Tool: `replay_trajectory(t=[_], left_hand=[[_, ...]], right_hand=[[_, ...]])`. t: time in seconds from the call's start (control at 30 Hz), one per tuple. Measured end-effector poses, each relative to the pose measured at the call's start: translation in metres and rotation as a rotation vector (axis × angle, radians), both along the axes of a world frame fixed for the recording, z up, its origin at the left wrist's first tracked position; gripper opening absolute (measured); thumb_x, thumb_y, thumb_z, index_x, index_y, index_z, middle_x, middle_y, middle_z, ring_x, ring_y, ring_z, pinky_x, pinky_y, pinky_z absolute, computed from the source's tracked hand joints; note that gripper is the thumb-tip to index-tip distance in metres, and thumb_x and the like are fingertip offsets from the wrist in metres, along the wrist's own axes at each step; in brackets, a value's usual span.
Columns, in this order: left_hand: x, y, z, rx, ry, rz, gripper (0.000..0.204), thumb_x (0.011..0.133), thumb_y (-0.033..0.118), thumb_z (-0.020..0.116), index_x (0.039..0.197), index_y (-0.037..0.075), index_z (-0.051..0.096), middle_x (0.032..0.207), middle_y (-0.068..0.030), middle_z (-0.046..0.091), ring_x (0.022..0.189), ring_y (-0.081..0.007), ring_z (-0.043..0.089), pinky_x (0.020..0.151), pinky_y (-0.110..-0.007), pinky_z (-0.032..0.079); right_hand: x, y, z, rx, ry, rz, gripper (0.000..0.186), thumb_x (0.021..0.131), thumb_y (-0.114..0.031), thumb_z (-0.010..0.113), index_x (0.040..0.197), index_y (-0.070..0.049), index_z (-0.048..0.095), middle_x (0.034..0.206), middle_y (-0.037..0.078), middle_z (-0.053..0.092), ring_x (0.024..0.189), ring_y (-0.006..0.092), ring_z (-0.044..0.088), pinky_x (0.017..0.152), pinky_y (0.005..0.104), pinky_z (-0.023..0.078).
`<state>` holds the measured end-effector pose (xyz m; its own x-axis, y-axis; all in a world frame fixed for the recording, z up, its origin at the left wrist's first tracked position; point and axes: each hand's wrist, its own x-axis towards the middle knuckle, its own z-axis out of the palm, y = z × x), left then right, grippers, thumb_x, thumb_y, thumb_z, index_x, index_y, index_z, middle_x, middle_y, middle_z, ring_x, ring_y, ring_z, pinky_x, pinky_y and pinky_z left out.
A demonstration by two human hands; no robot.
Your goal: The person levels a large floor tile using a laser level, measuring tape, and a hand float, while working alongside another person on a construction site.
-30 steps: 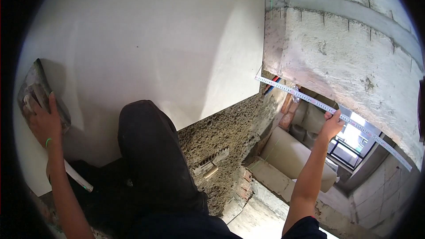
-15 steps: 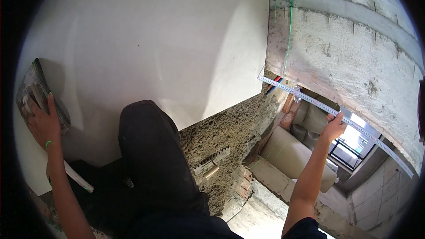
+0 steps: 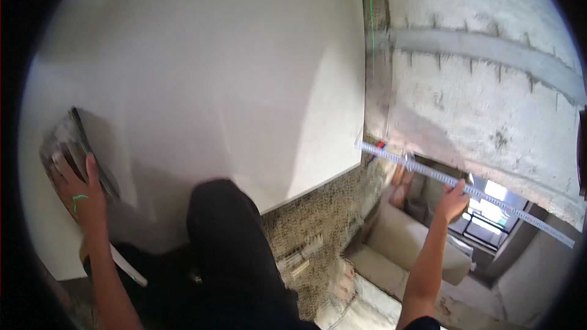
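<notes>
Left hand (image 3: pixel 76 186) lies flat, fingers spread, pressing 1 trowel (image 3: pixel 70 153) onto the left side of 1 large pale tile (image 3: pixel 214 85). Right hand (image 3: pixel 452 198), arm outstretched, grips 1 long ruler (image 3: pixel 465 189) at the right wall (image 3: pixel 489 85).

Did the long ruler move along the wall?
No. The ruler in the right hand keeps its end beside the big tile's right corner, as before.
</notes>
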<state>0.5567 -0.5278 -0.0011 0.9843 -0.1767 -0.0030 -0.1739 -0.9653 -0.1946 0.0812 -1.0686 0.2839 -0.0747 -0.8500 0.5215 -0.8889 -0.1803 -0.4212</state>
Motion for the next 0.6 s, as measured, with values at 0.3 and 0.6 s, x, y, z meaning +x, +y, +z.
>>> replay_trajectory(t=[0.3, 0.6], left_hand=[[0.072, 0.008, -0.005, -0.172, 0.023, -0.127, 0.056, 0.093, 0.033, 0.053, 0.138, 0.004, 0.037, 0.143, -0.0165, 0.035, 0.134, -0.0321, 0.031, 0.11, -0.043, 0.028], [0.065, -0.021, -0.001, -0.039, 0.032, -0.155, 0.064, 0.09, 0.023, 0.055, 0.143, 0.003, 0.026, 0.145, -0.0173, 0.032, 0.137, -0.0309, 0.026, 0.113, -0.042, 0.023]], right_hand=[[0.213, -0.07, 0.065, -0.133, 0.107, 0.381, 0.036, 0.095, -0.033, 0.053, 0.093, 0.003, 0.048, 0.072, 0.011, 0.06, 0.061, 0.0155, 0.058, 0.06, 0.0288, 0.048], [0.409, -0.207, 0.049, -0.1, -0.019, 0.586, 0.037, 0.094, -0.029, 0.053, 0.093, 0.007, 0.045, 0.076, 0.018, 0.065, 0.062, 0.0212, 0.066, 0.057, 0.0295, 0.055]])
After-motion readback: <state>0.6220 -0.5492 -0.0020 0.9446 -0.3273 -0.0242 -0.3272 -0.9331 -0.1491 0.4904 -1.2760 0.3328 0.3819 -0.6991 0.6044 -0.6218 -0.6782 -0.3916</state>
